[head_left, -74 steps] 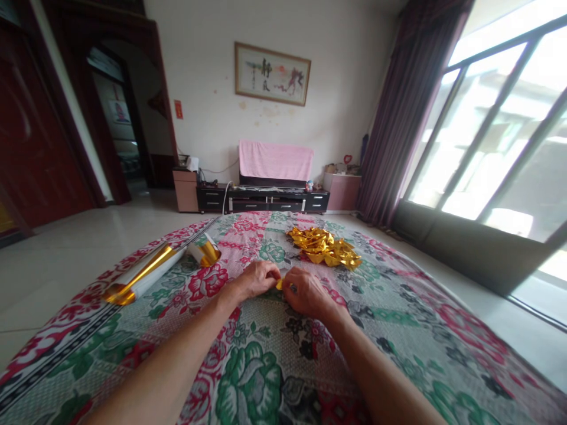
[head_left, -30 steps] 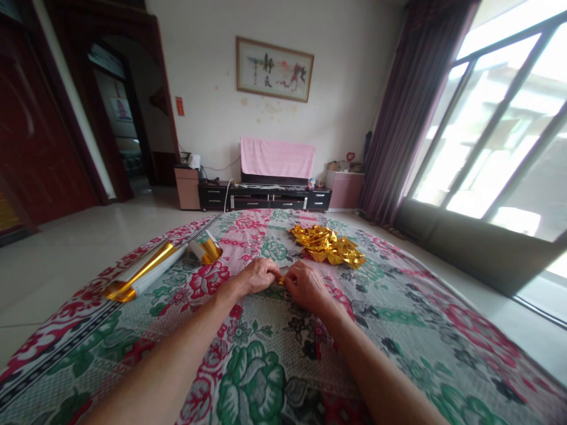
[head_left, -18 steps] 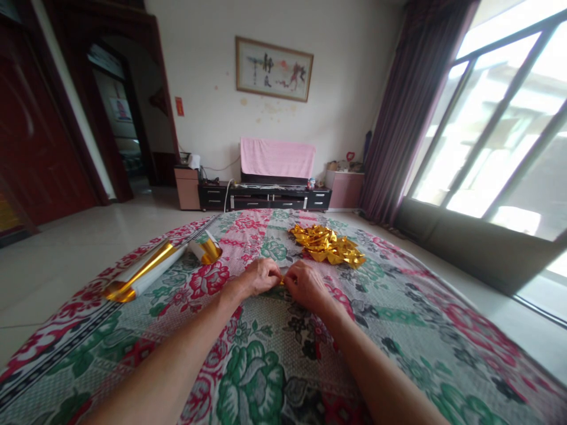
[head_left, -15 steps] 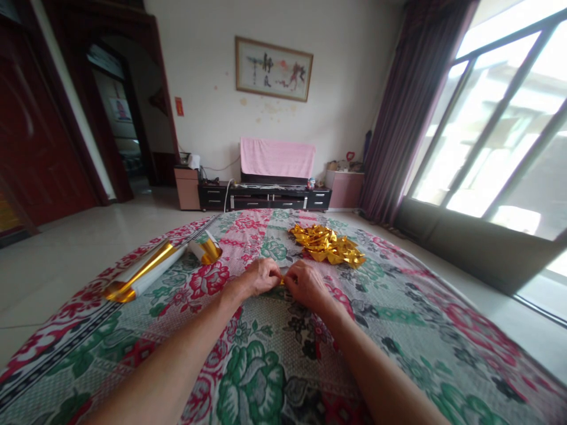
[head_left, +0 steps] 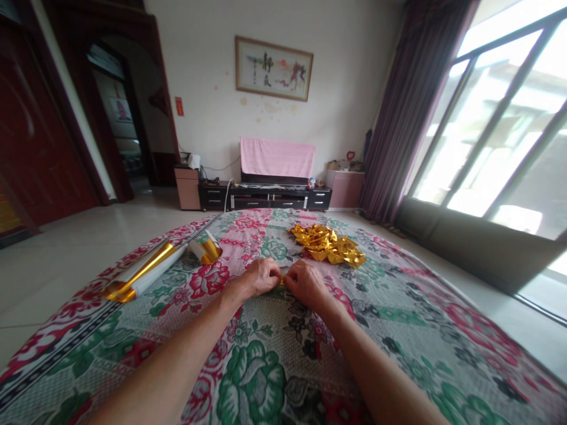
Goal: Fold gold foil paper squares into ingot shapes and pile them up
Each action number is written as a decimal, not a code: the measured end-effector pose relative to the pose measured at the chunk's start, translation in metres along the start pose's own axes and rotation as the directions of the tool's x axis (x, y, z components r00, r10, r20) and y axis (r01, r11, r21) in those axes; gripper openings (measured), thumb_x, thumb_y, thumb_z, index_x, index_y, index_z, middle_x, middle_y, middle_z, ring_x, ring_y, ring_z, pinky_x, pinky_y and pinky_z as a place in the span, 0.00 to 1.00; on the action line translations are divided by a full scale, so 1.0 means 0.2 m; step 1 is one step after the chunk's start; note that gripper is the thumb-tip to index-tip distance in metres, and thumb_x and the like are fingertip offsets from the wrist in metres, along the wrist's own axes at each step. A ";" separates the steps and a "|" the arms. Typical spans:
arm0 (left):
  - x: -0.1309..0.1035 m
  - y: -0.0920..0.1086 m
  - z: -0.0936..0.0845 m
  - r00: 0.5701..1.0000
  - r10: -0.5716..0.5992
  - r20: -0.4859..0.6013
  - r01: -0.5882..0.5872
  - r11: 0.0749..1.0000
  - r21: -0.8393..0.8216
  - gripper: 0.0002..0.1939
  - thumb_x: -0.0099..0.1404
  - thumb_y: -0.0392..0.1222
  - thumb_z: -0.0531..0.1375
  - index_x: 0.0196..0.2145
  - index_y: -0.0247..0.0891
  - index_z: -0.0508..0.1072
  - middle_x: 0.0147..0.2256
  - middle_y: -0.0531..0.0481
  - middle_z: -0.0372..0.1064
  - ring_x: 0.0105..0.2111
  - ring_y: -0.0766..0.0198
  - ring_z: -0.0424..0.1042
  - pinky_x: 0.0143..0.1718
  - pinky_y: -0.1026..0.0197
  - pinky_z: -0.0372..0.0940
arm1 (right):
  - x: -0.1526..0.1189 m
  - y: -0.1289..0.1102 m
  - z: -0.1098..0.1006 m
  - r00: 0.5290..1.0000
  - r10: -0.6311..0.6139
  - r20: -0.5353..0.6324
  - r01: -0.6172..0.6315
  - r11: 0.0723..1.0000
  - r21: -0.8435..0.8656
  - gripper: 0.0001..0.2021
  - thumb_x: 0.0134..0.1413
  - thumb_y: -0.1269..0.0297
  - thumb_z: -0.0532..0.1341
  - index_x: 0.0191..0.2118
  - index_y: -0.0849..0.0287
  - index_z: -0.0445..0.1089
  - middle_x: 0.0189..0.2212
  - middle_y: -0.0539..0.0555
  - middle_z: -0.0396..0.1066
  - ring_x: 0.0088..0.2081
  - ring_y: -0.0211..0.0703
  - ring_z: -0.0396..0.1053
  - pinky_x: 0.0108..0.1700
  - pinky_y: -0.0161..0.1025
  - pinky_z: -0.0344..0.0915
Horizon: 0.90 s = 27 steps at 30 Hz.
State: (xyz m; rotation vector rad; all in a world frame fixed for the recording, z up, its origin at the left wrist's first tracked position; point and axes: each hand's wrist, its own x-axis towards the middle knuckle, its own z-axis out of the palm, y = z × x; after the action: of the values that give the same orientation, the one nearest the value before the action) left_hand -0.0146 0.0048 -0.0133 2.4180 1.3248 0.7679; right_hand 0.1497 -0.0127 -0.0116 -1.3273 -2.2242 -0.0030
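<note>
Both hands meet above the middle of the flowered cloth (head_left: 252,383). My left hand (head_left: 264,275) has its fingers closed on a small piece of gold foil paper (head_left: 282,281). From the other side, my right hand (head_left: 305,283) pinches the same piece. Only a sliver of the foil shows between the fingertips; its shape is mostly hidden. Just beyond my right hand lies a heap of folded gold foil pieces (head_left: 328,243). To the left rest a long roll of gold and white foil paper (head_left: 153,268) and a smaller curled foil sheet (head_left: 208,249).
The cloth covers a broad surface with a rounded far edge. Past it stand a low black TV cabinet (head_left: 279,198) and a screen draped with a pink cloth (head_left: 278,157). A purple curtain (head_left: 394,112) and a large window (head_left: 500,118) are at the right, a dark red door (head_left: 44,130) at the left.
</note>
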 end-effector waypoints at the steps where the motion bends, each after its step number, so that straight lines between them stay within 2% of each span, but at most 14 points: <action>1: 0.00 0.00 0.00 1.000 -0.005 0.002 0.005 1.000 0.002 0.08 0.49 0.35 0.55 0.24 0.35 0.75 0.30 0.49 0.71 0.31 0.65 0.68 0.36 0.65 0.63 | 0.00 0.00 0.00 1.000 0.005 0.000 -0.005 1.000 -0.001 0.08 0.47 0.69 0.57 0.20 0.61 0.68 0.23 0.52 0.66 0.27 0.35 0.63 0.29 0.31 0.52; 9: 0.00 0.01 -0.01 1.000 0.021 0.016 -0.021 0.999 -0.030 0.08 0.49 0.34 0.55 0.22 0.35 0.74 0.31 0.49 0.72 0.31 0.65 0.68 0.36 0.66 0.63 | 0.00 0.01 0.01 1.000 -0.013 0.006 0.013 1.000 0.015 0.08 0.48 0.70 0.56 0.22 0.61 0.68 0.24 0.52 0.66 0.29 0.36 0.63 0.31 0.31 0.53; 18: -0.01 0.01 0.00 1.000 0.011 0.002 -0.011 1.000 0.002 0.08 0.50 0.33 0.54 0.25 0.35 0.74 0.31 0.50 0.70 0.32 0.66 0.67 0.37 0.66 0.63 | 0.00 0.01 0.02 1.000 0.002 -0.026 -0.001 1.000 0.030 0.08 0.47 0.71 0.57 0.20 0.61 0.67 0.23 0.52 0.66 0.27 0.35 0.62 0.30 0.31 0.52; 27: -0.01 0.01 -0.01 0.995 0.104 0.009 -0.103 0.994 -0.040 0.09 0.51 0.33 0.54 0.24 0.35 0.75 0.29 0.50 0.70 0.31 0.67 0.67 0.37 0.67 0.63 | -0.02 0.02 0.03 0.998 0.023 -0.055 -0.017 0.994 0.105 0.06 0.46 0.71 0.57 0.22 0.61 0.67 0.24 0.51 0.66 0.28 0.35 0.62 0.30 0.30 0.53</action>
State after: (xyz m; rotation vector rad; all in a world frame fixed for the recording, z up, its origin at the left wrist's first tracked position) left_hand -0.0163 0.0017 -0.0116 2.4723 1.1770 0.7975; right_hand 0.1521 -0.0119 -0.0186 -1.2773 -2.1340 0.0820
